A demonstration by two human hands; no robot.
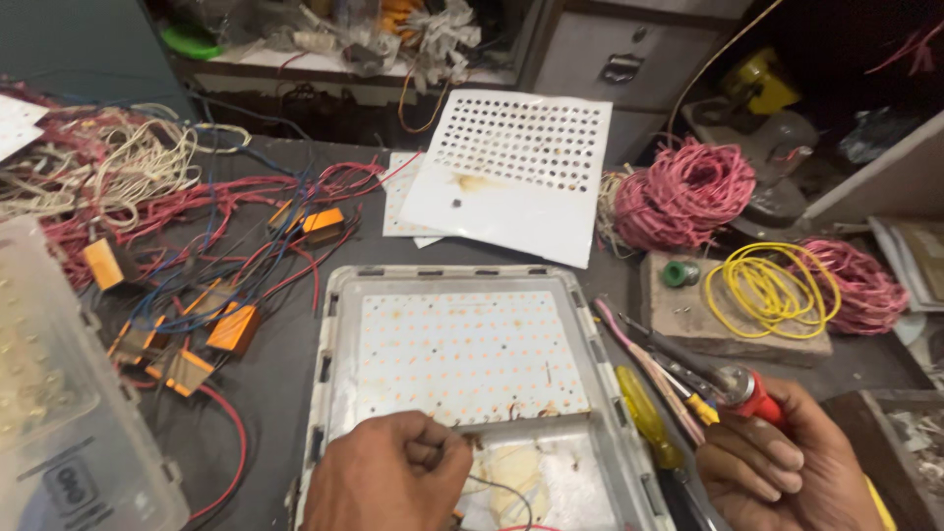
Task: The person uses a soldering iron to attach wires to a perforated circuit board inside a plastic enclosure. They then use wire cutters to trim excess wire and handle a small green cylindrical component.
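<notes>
Nearest the camera, at the bottom edge, two bare hands are seen above a grey metal lamp housing (334, 324) that lies flat on a dark workbench (280, 374).

At the far left, a clear plastic box (59, 413) is set at the bench edge. Beside it, tangled red, blue and white wires (197, 197) are spread among small orange driver modules (233, 327).

The left hand (388, 472) is curled closed over the housing's lower compartment, its fingertips pressed together on a thin dark wire (501, 487) that loops down toward pale round pads inside. Just above the hand, a white LED board (462, 354), dotted with rows of small orange emitters, is seated in the housing. The board is judged thin, stiff and fragile; it would best be held by its bare edges, never by the emitters. The wire is judged light and limp, best pinched close to its end.

Behind the housing, a white perforated sheet (511, 177) is propped on the bench.

To the right, a yellow-handled screwdriver (644, 418) and other tools lie beside the housing. The right hand (787, 462) is wrapped closed round the red handle of a soldering iron (733, 383), whose tip points toward the housing's right wall.

Farther right, pink wire coils (683, 192) and a yellow wire coil (772, 285) are seen; the yellow coil rests on a block.
</notes>
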